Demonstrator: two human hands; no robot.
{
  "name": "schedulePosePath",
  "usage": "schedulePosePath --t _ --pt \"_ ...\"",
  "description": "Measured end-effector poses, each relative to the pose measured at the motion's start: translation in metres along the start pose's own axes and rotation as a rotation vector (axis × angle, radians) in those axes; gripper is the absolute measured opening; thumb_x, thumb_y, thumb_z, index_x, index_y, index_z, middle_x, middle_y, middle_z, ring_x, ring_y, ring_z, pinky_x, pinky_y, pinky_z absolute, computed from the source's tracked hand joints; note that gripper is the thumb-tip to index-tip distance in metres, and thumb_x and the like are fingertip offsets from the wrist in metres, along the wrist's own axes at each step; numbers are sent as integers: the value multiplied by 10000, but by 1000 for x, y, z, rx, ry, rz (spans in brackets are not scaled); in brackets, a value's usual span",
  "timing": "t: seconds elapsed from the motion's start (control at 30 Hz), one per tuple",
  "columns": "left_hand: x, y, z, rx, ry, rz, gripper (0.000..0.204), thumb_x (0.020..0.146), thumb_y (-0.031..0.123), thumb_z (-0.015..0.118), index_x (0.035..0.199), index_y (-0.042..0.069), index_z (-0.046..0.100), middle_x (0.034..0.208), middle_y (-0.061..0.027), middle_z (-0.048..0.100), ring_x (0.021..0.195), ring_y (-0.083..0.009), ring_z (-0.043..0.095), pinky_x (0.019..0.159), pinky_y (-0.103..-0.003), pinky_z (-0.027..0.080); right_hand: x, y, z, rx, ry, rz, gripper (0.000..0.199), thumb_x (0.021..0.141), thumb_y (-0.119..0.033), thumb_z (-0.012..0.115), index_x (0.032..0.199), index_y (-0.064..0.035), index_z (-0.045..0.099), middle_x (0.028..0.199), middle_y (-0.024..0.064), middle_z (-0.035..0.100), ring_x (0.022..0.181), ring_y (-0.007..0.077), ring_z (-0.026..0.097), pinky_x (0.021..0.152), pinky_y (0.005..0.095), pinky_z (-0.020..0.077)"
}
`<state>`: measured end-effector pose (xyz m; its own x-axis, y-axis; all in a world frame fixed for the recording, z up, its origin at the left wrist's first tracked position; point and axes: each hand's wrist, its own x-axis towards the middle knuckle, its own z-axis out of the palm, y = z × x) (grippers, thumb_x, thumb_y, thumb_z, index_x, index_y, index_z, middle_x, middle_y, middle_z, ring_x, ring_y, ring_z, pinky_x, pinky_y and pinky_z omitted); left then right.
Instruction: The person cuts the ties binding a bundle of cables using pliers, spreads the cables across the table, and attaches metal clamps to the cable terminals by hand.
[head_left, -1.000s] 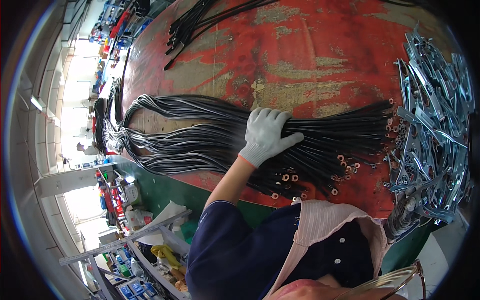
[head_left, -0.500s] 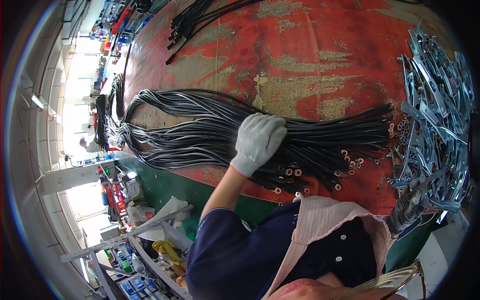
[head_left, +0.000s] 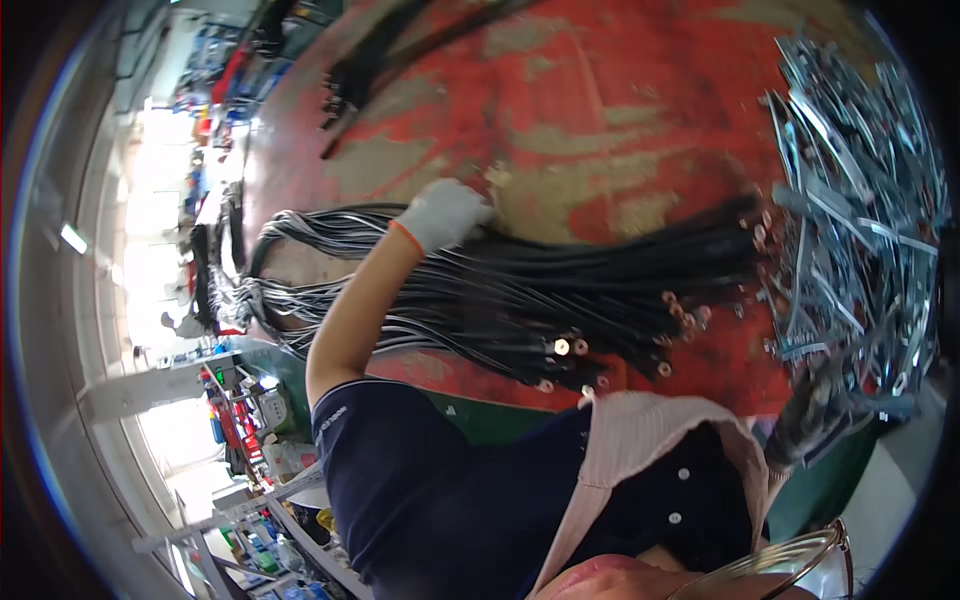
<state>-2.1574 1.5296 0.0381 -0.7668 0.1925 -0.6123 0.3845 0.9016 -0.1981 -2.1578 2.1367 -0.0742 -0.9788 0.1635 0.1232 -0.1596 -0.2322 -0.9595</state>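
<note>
Left hand: The white-gloved left hand (head_left: 445,213) lay at the upper edge of the cable bundle with its fingers curled; motion blur left it impossible to tell whether any strands were grasped.
Right hand: It could not be identified with certainty. A dark grey form (head_left: 805,412) near the apron (head_left: 640,425) might have been a glove, but no grip could be told.
Black cable bundle: The long black cables (head_left: 560,270) lay lengthwise across the middle of the worn red surface (head_left: 590,130), looped at the left and fanned out at the right.
Copper-coloured rings: These rings (head_left: 562,347) lay among and just beside the free cable ends.
Metal brackets: A tangled heap of silvery brackets (head_left: 850,240) stood to the right, near the fanned ends.
Second cable bundle: Another black bundle (head_left: 352,82) lay well apart, toward the far left.
Good handling: A broad, flat hold across several strands probably suited this loose bundle; pulling one outer strand could have crossed its neighbours or dragged the rings.
</note>
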Motion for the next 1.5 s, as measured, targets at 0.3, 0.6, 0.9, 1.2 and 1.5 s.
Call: schedulePosePath --t 0.3,0.6,0.9,1.2,1.5 --pt "20 51 -11 -297 209 -261 261 816 292 659 1011 117 661 859 -150 701 835 -359 689 776 -489 539 6 -2 25 -22 14 84 495 965 -188 634 1418 -68 472 1199 128 622 990 218 625 762 334 542" --pt "90 139 -71 -607 777 -143 162 795 180 703 952 140 699 860 -94 718 841 -316 688 733 -432 531 10 -33 87 4 2 68 514 979 -210 629 1451 -106 453 1066 90 664 829 150 650 607 292 554" --pt "82 166 -128 -562 1037 -120 196 844 195 714 1016 111 668 883 -96 698 774 -318 672 669 -431 522 -6 -46 64 116 90 96 508 933 -210 682 1376 -83 468 997 154 662 745 188 659 521 272 547" --pt "68 230 -137 -805 1051 459 278 770 170 776 1007 67 676 866 -93 699 739 -297 679 653 -397 538 1 -47 26 -14 158 -106 542 853 -271 788 1290 -49 556 1099 89 642 834 201 670 650 333 555" --pt "59 241 -134 -938 790 341 311 796 108 789 1063 25 652 946 -116 724 766 -300 695 663 -361 547 3 -68 11 188 45 129 655 818 -358 827 1318 -78 510 1058 65 609 821 148 644 603 242 553"
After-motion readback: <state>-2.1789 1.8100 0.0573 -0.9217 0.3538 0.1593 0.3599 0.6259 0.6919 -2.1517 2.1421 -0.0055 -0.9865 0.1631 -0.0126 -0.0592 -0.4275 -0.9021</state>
